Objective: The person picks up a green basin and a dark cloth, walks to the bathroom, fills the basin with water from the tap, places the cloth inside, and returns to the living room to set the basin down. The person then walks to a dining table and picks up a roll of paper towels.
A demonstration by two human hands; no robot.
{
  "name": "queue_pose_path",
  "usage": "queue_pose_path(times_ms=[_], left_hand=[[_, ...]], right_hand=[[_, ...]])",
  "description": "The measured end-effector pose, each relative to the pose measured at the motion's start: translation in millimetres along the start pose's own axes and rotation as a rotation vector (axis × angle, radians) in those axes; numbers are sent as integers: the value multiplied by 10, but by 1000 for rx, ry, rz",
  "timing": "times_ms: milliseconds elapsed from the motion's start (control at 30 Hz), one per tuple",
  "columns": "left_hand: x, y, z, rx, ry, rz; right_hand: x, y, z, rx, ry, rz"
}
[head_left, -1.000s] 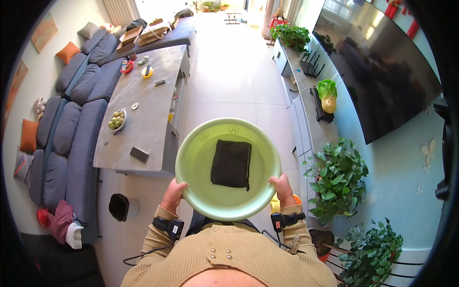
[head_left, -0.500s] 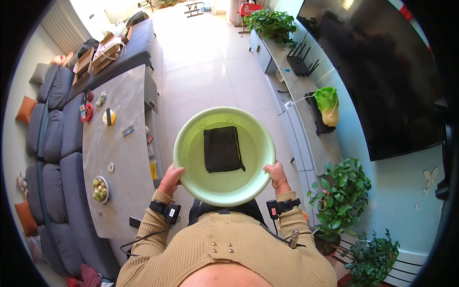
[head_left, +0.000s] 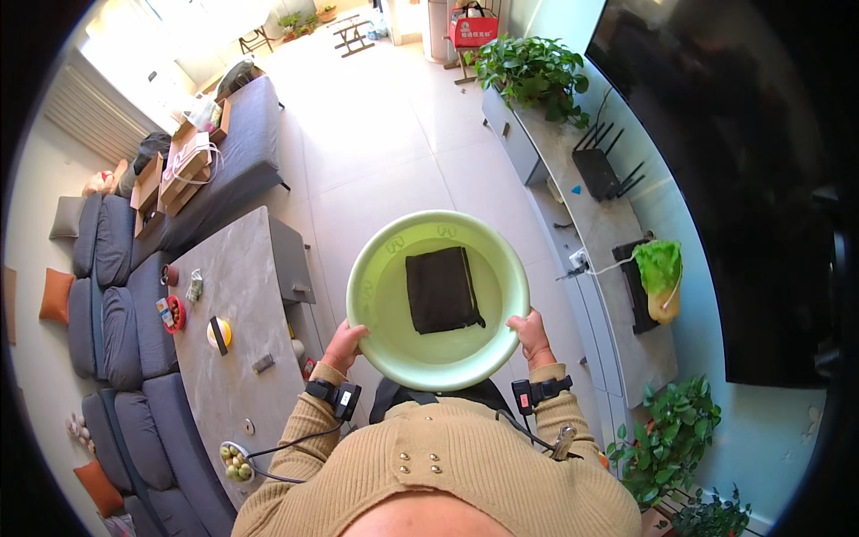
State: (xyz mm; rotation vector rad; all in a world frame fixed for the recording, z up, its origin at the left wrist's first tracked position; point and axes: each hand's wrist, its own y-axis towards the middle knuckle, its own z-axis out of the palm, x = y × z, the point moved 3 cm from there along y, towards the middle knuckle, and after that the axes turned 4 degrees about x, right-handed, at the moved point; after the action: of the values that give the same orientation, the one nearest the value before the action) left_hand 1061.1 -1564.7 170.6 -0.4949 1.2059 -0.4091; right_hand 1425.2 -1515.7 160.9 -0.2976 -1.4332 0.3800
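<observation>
Currently, your left hand (head_left: 344, 345) and right hand (head_left: 531, 336) grip opposite sides of the green basin (head_left: 438, 379), thumbs closed over its rim, other fingers mostly hidden. The basin is in front of you; a folded black cloth (head_left: 442, 291) lies inside. Leftward is the tabletop (head_left: 240, 291), then the gray sofa (head_left: 150, 331).

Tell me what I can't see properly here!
Head view:
Left grip and right grip: most fingers hidden by the green basin.
Black cloth: its underside hidden by its top.
Television: its far right side lost in the dark lens rim.
Lowest plant: cut off by the bottom edge.
</observation>
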Motion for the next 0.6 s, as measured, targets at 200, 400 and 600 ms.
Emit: queue_pose_path(times_ms=[200,400,600], left_hand=[[-732,959,-113,27,11,-32],[-1486,2086,-439,102,152,-88],[-2230,3108,-757,198,261,-226]], right_hand=[[345,942,176,-50,1,73],[437,1753,628,-157,86,102],[483,2328,1160,-277,177,109]])
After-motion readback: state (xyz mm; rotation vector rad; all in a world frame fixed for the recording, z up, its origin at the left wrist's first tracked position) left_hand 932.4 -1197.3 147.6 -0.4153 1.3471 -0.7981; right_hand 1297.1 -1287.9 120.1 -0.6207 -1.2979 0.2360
